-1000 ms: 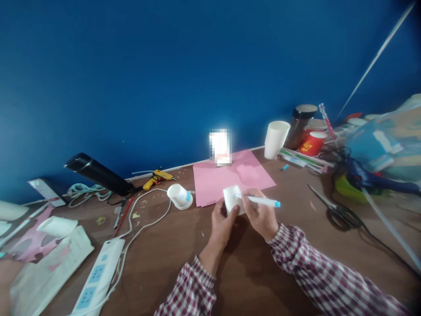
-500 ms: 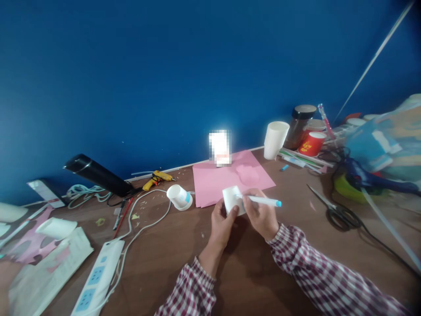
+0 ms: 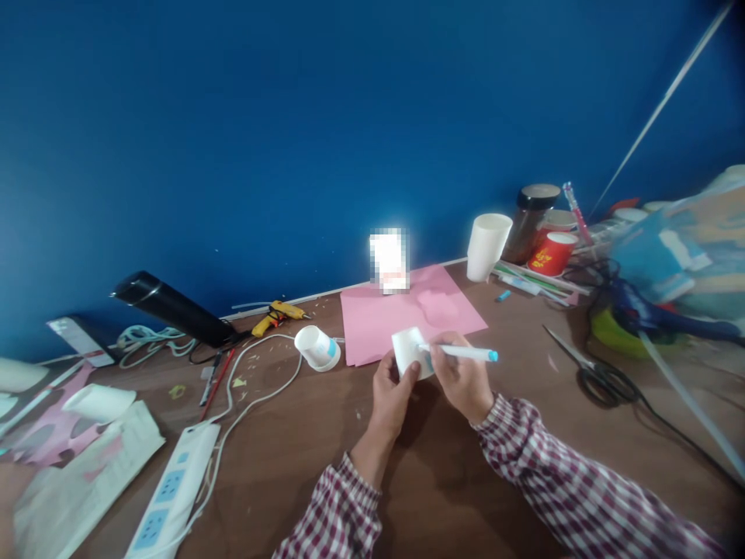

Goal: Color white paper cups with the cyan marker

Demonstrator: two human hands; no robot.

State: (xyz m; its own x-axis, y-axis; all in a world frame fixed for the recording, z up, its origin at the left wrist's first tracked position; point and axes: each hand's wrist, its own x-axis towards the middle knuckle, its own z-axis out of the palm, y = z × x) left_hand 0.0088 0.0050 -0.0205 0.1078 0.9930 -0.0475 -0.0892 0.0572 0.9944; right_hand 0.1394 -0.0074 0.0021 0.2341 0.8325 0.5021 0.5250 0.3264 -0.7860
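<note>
A small white paper cup (image 3: 409,351) is held tilted by my left hand (image 3: 393,392), its thumb across the front and its fingers behind. My right hand (image 3: 464,380) grips a white marker (image 3: 466,352) with a light blue end. The marker's tip meets the cup's side, where a patch of blue shows; the right fingers partly hide that side. Just left of my hands, another paper cup (image 3: 316,348) with a blue mark stands upside down on the brown table (image 3: 326,466). Pink paper sheets (image 3: 372,326) lie behind the held cup.
To the right are scissors (image 3: 605,384), a stack of white cups (image 3: 487,247), a red cup (image 3: 552,254) and a blue marker cap (image 3: 503,296). Leftward lie a yellow glue gun (image 3: 279,317), a power strip (image 3: 171,493) and a looping white cable (image 3: 230,435). A blue wall (image 3: 261,155) rises behind.
The cup in my left hand has tilted very slightly, and the marker has shifted a little along its side. My grip on both stays the same.
</note>
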